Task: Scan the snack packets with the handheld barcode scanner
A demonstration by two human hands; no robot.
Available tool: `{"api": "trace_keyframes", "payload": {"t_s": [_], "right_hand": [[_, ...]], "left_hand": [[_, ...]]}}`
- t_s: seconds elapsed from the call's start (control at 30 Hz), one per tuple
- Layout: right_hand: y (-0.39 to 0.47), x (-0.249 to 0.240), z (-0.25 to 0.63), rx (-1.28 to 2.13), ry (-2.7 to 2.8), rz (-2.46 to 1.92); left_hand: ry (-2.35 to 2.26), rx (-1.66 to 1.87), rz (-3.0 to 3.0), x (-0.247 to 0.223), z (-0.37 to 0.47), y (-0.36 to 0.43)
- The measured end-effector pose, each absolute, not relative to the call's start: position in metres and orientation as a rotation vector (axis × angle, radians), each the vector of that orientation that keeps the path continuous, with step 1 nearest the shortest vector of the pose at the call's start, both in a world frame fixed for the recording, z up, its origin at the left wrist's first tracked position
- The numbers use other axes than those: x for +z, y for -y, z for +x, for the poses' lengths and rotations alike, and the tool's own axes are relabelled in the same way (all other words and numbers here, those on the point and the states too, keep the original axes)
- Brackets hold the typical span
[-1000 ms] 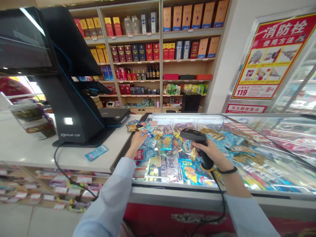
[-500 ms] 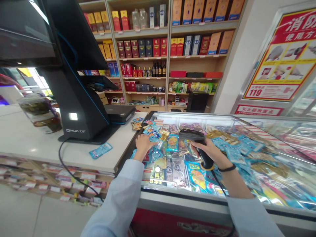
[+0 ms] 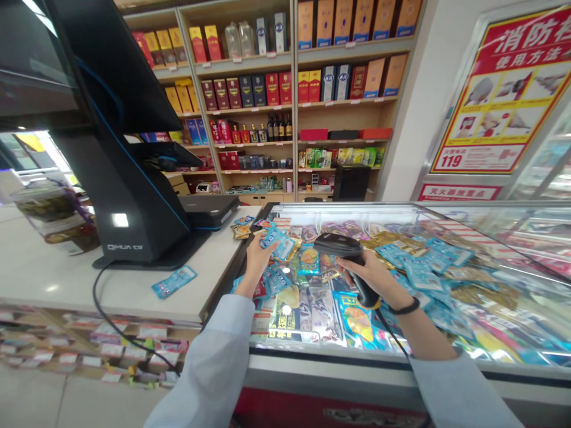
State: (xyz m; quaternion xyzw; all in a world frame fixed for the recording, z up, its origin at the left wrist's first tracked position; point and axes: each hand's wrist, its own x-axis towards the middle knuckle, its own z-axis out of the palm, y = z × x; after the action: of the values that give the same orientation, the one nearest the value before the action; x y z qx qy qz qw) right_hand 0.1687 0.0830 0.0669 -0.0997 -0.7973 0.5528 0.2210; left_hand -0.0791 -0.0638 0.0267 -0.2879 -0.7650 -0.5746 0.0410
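My right hand point(image 3: 372, 273) is wrapped round the grip of a black barcode scanner point(image 3: 339, 245), its head pointing left above the glass-topped freezer point(image 3: 285, 208). Between the fingers of my left hand point(image 3: 256, 258) is a blue snack packet point(image 3: 279, 244), tilted and in front of the scanner. Beneath that hand, more blue packets point(image 3: 275, 278) lie loose on the glass. To the right of the scanner spreads a heap of blue packets point(image 3: 422, 273) and gold packets point(image 3: 484, 297).
A white counter point(image 3: 134, 297) on the left bears a black checkout terminal point(image 3: 129, 196), a lone blue packet point(image 3: 173, 281), a jar point(image 3: 56, 217) and a few small packets point(image 3: 243, 227). The scanner's cable point(image 3: 395, 333) hangs over the freezer's front edge. Boxed bottles fill shelves point(image 3: 250, 110) behind.
My left hand has picked up a blue packet from the pile and raised it slightly. The scanner stays in my right hand, and the whole view has shifted a little.
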Motion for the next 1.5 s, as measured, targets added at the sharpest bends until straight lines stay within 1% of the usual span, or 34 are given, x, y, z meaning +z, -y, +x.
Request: {"api": "trace_keyframes", "payload": {"t_s": [0.2, 0.3, 0.43, 0.6, 0.77, 0.93, 1.07, 1.23, 1.5], "right_hand": [[-0.076, 0.069, 0.17, 1.304, 2.343, -0.338], [-0.073, 0.069, 0.171, 1.276, 2.387, -0.33], [-0.072, 0.069, 0.171, 1.24, 2.414, -0.33], [-0.069, 0.071, 0.172, 1.15, 2.421, -0.322], [-0.068, 0.072, 0.173, 1.109, 2.423, -0.358], [-0.068, 0.072, 0.177, 1.151, 2.405, -0.345], [-0.068, 0.073, 0.179, 1.121, 2.431, -0.369], [-0.068, 0.073, 0.179, 1.121, 2.444, -0.383], [-0.067, 0.072, 0.179, 1.222, 2.416, -0.387]], "left_hand": [[1.862, -2.488, -0.809, 0.025, -0.072, 0.051], [1.71, -2.657, -0.718, 0.028, -0.067, 0.05], [1.604, -2.784, -0.644, 0.032, -0.061, 0.05], [1.605, -2.785, -0.669, 0.033, -0.058, 0.05], [1.695, -2.698, -0.645, 0.03, -0.06, 0.05], [1.732, -2.609, -0.646, 0.029, -0.063, 0.051], [1.767, -2.525, -0.65, 0.031, -0.062, 0.052], [1.79, -2.485, -0.637, 0.032, -0.062, 0.052], [1.796, -2.442, -0.686, 0.026, -0.068, 0.052]]}}
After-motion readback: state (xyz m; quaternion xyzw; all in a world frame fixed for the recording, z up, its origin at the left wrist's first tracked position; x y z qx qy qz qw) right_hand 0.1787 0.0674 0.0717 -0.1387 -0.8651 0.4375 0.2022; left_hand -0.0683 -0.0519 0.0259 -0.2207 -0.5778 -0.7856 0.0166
